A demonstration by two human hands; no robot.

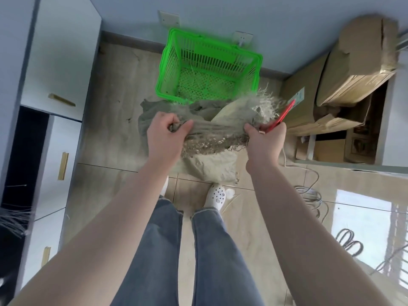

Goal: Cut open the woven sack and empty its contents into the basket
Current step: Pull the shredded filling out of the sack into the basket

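Jeans (198, 250) and white clogs (216, 196) stand on the floor (106, 133). Above them, the left hand (164, 134) grips the sack (212, 129) by its frayed edge; the right hand (266, 135) clutches sack and red cutter (284, 114) together. Just beyond sits the green basket (254, 58).

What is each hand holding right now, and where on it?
Both hands grip the sack at its frayed, cut-open top edge: the left hand bunches the left end, the right hand the right end, along with a red cutter.
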